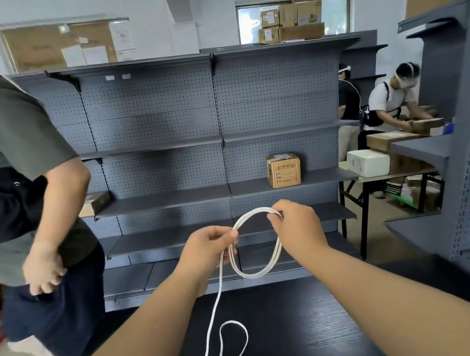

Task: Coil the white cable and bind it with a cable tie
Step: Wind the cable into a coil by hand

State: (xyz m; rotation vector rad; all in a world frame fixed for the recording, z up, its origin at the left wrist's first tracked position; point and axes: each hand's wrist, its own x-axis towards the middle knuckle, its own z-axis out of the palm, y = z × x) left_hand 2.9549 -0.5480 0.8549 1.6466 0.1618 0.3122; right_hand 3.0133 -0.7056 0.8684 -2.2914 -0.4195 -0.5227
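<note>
Left hand: the left hand (208,245) is held up over the table, thumb and curled fingers pinching the coil at its 9 o'clock side.
Right hand: the right hand (297,228) has its fingertips closed on the top of the coil at about 1 o'clock, with the knuckles turned toward the camera.
Cable: the white cable (257,274) is thin, smooth and plain white. A few turns lie close together in one oval loop that hangs in the air between the two hands, with its lower curve sagging to 6 o'clock.
Loose end: from the left hand the rest of the cable drops straight down to 6 o'clock of the view and lies on the table in slack, crossing loops – part of it runs out of view at the bottom edge.
Table: the table (318,335) is black with a wood grain and sits under both forearms.
Shelves: grey pegboard shelves (156,129) stand at 12 o'clock, beyond the table.
Box: a cardboard box (283,170) sits on a middle shelf at about 1 o'clock, above the right hand.
Bystander: a person (10,154) in a green shirt stands at 9 o'clock.
</note>
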